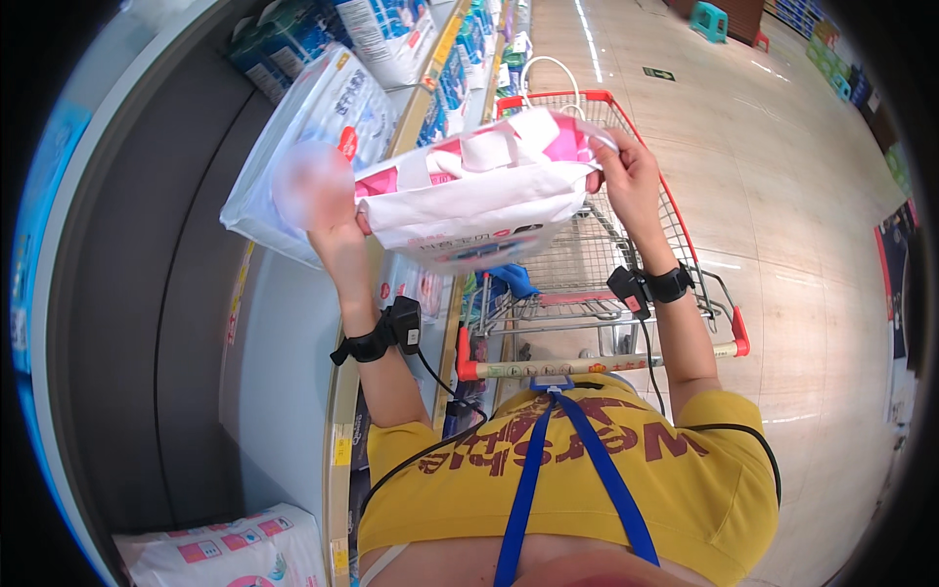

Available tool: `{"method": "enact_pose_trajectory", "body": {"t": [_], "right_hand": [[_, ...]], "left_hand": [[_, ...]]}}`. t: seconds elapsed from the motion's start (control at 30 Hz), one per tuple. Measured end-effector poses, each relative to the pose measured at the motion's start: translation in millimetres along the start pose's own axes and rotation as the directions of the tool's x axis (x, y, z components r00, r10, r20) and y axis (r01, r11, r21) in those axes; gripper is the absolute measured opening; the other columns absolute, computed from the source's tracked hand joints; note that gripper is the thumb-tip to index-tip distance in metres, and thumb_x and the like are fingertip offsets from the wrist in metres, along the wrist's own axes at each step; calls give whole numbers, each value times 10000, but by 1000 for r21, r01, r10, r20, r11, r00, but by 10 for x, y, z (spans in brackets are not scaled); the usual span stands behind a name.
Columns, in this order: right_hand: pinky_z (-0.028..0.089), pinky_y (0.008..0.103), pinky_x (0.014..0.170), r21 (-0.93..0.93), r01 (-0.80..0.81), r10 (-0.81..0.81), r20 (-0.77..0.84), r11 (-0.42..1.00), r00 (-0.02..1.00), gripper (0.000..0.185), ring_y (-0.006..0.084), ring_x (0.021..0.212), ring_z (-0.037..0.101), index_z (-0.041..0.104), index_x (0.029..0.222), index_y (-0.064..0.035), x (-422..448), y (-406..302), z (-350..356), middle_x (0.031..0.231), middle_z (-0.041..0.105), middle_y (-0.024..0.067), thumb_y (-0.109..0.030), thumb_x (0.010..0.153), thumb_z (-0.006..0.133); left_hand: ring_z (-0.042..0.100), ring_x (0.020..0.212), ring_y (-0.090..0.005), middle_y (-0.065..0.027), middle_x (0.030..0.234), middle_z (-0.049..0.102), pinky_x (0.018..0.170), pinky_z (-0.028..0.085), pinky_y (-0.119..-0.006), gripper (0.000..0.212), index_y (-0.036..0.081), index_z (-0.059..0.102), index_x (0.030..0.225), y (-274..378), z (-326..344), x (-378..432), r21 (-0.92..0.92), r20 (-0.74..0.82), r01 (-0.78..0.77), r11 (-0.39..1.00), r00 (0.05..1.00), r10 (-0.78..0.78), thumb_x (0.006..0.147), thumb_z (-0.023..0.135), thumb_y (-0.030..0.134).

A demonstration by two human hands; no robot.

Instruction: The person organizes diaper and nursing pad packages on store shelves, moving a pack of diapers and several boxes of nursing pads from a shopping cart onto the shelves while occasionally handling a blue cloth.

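A white and pink packaged bundle with a carry strap (484,198) is held between my two hands, above a shopping cart (587,249). My left hand (326,187), partly blurred, grips its left end beside a large white plastic-wrapped pack (352,95) on the shelf. At the bundle's right upper corner, the fingers of my right hand (627,172) pinch its edge. Both wrists wear black straps with small devices. The bundle's underside is hidden.
Shelving (275,330) with packs runs along the left side. A pink and white pack (227,550) lies at the lower left. The cart's handle (601,365) is close to my body; a blue item (517,280) is near its basket. A teal stool (709,22) stands farther off.
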State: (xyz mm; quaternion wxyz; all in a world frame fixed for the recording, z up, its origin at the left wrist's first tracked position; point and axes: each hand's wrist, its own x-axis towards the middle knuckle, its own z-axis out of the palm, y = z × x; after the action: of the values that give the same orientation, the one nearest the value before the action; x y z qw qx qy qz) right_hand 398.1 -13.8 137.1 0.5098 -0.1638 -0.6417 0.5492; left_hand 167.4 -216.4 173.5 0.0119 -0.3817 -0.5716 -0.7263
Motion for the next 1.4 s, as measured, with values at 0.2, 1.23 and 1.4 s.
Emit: {"method": "enact_pose_trajectory", "body": {"t": [0.2, 1.23, 1.4], "right_hand": [[337, 196, 404, -11, -62, 61, -87, 998, 994, 146, 31, 451, 475, 621, 867, 34, 146, 379, 340, 572, 545, -16, -89, 888, 545], [410, 291, 953, -45, -596, 529, 518, 802, 672, 655, 154, 1093, 527, 416, 1280, -15, -586, 2663, 313, 1168, 574, 71, -114, 734, 764], [412, 297, 948, 140, -676, 537, 500, 724, 679, 683, 164, 1095, 528, 385, 1307, -8, -471, 2427, 214, 1199, 557, 92, -115, 739, 749]], "left_hand": [[489, 787, -106, -52, 911, 528, 660, 414, -258, 216, -14, 538, 1042, -354, -372, -185, 71, 17, 220, 973, 975, -222, 940, 501, 174], [559, 1023, -188, -114, 1136, 583, 886, 458, -307, 767, -24, 468, 1229, -2213, -550, -746, 335, 409, 361, 870, 776, -479, 588, 852, 147], [558, 1102, -260, -170, 1194, 554, 928, 447, -335, 948, 0, 326, 1321, -1690, -327, -742, 548, 229, 326, 770, 828, -513, 572, 859, 235]]}}
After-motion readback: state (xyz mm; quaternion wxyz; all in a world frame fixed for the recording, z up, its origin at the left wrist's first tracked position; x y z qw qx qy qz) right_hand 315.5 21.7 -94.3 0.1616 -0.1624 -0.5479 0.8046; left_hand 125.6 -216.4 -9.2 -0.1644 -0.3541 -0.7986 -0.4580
